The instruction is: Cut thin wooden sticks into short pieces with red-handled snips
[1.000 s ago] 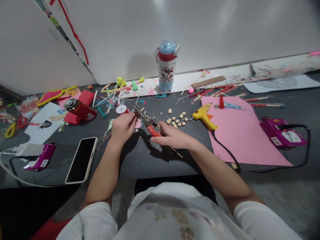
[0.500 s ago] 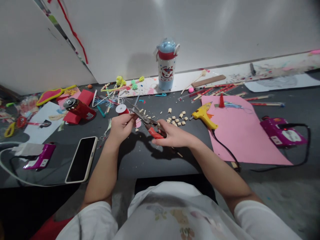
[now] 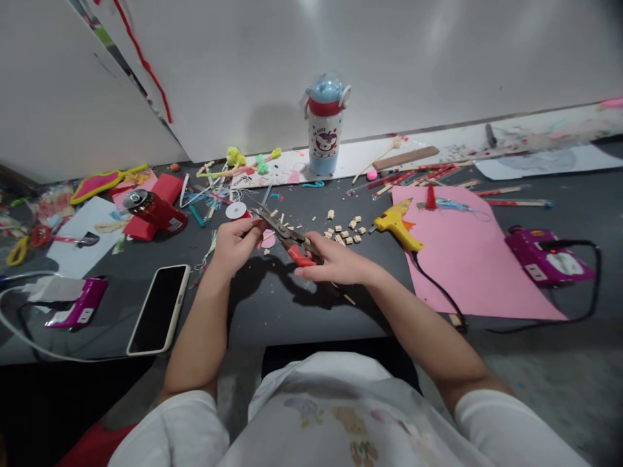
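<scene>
Barely anything has moved since the earlier frame, just the left hand point(image 3: 237, 246) edging slightly left, its fingertips together beside the jaws of the red-handled pliers point(image 3: 287, 235), though I can't make out what they pinch. The right hand point(image 3: 338, 261) has its fingers closed round the handles, holding the pliers above the dark desk point(image 3: 302, 331), near small wooden pieces point(image 3: 346, 237) and 1 white-ended spool point(image 3: 236, 211). Behind stands 1 bottle point(image 3: 325, 133) with a cartoon face and lettering that seems to include "CUTE", while the red can point(image 3: 158, 211) carries a label too small to read; neither's contents show.
</scene>
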`<state>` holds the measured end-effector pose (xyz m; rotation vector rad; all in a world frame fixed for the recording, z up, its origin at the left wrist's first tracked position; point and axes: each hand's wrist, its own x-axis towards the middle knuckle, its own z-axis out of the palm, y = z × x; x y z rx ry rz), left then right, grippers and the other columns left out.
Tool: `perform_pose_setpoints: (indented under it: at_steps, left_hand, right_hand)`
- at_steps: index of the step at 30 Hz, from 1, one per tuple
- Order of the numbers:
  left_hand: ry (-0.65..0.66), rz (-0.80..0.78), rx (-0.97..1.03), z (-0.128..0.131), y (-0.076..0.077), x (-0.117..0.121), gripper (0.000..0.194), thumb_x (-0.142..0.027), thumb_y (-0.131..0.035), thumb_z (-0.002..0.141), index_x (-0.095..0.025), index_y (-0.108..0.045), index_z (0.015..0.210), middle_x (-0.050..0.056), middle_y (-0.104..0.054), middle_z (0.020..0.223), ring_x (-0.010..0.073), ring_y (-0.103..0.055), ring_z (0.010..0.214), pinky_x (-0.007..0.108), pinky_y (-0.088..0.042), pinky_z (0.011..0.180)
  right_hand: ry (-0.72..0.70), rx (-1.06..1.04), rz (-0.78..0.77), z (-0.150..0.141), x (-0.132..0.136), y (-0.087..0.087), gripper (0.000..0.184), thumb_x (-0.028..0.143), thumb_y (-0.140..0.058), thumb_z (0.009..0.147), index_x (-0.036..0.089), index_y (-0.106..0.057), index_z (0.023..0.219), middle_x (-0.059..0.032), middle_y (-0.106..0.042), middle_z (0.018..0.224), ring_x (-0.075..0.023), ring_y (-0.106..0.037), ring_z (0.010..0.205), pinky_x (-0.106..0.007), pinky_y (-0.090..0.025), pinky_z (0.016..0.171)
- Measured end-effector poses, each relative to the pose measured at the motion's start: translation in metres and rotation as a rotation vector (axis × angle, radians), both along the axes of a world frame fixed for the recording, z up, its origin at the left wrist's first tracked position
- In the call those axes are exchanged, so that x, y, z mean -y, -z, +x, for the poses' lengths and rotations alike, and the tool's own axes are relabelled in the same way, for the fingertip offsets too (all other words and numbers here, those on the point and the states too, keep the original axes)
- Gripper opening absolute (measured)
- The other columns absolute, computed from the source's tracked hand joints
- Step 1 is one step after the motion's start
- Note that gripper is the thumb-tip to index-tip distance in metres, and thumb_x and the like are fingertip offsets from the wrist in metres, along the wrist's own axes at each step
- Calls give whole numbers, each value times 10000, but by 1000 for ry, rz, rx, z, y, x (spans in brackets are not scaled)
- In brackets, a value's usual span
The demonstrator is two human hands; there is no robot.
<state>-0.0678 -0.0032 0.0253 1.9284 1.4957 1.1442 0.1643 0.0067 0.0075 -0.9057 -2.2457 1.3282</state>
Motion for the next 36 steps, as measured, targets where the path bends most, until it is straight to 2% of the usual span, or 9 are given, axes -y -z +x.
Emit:
perform_pose_setpoints:
  at_steps: [7, 12, 15, 20, 27, 32, 36]
  left_hand:
    - [-84, 77, -113, 3, 0, 1, 309, -300, -520, 842, -158, -580, 574, -18, -539, 480, 83, -463, 461, 209, -328, 471]
    - [-101, 211, -295, 1, 4, 2, 273, -301, -502, 864, -163, -639, 673, 8, -614, 577, 99, -531, 538, 210, -378, 549]
    - [-93, 322, -428, -1, 6, 1, 209, -265, -492, 862, -164, -660, 790, 33, -656, 668, 124, -581, 636, 222, -406, 615]
    - [-118, 401, -526, -3, 9, 1, 182, -235, -484, 853, -167, -620, 753, 45, -650, 684, 144, -590, 677, 241, -406, 626]
    - [-107, 419, -624, -3, 9, 0, 206, -230, -471, 863, -178, -560, 685, 40, -604, 647, 154, -562, 653, 260, -380, 602]
    - [-68, 443, -612, -4, 10, -1, 187, -208, -463, 864, -176, -561, 708, 47, -607, 670, 161, -559, 676, 265, -382, 616]
    - [-106, 400, -598, -2, 11, -2, 192, -229, -466, 860, -181, -567, 703, 47, -601, 674, 166, -556, 685, 273, -386, 629]
  right_hand:
    - [-8, -62, -16, -4, 1, 3, 448, 517, -591, 783, 181, -449, 1042, 37, -432, 731, -113, -406, 651, -250, -330, 588]
    - [-39, -97, -54, -5, 2, 2, 377, 470, -579, 805, 183, -432, 1001, 51, -392, 692, -106, -383, 626, -249, -325, 590]
    - [-52, -104, -86, -5, 2, 3, 393, 495, -573, 807, 179, -427, 990, 53, -390, 684, -103, -383, 615, -242, -315, 572]
    - [-35, -105, -102, -5, 2, 5, 457, 530, -593, 783, 169, -446, 1022, 43, -415, 722, -101, -400, 635, -233, -327, 574]
    - [50, -7, -42, -6, 1, 9, 580, 587, -628, 724, 174, -461, 1096, 22, -479, 768, -121, -451, 668, -239, -338, 579]
    - [51, 14, -10, -6, 1, 10, 579, 595, -622, 722, 172, -466, 1086, 18, -493, 765, -122, -455, 655, -246, -348, 577]
    - [64, 1, -7, -5, 2, 9, 564, 583, -625, 722, 171, -477, 1078, 10, -506, 780, -124, -460, 667, -249, -352, 587]
